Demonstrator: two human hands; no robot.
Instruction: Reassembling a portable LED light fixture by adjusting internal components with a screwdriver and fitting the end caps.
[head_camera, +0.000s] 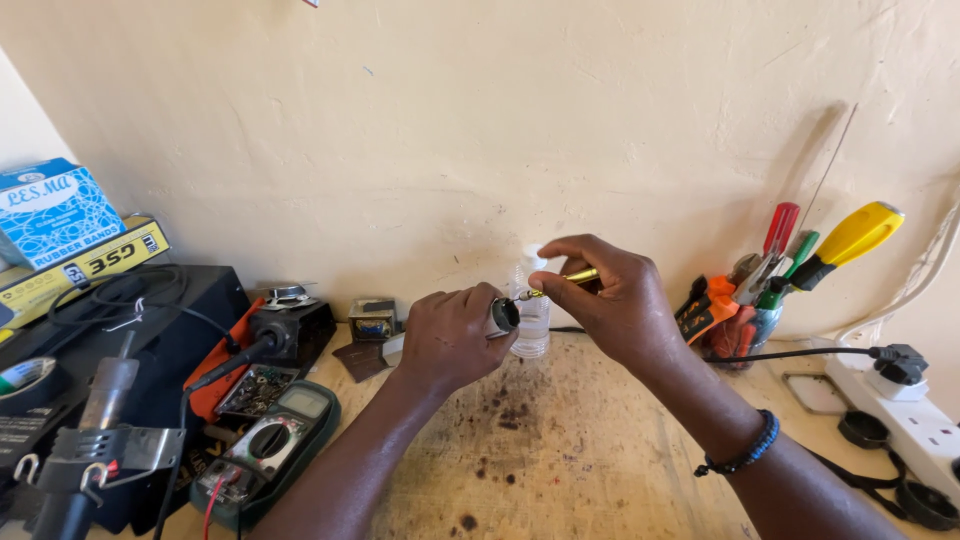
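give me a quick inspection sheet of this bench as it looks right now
surface: wooden bench top, worn, dark stains
job's things: small dark round part in left hand; gold-handled thin tool in right hand, tip at the part; clear small bottle upright behind
clutter: green multimeter, circuit board, cup of screwdrivers, stacked boxes
grippers: both hands closed on their items
cables: black lead to white power strip; black cable coil at left
surroundings: cream plaster wall, scuffed
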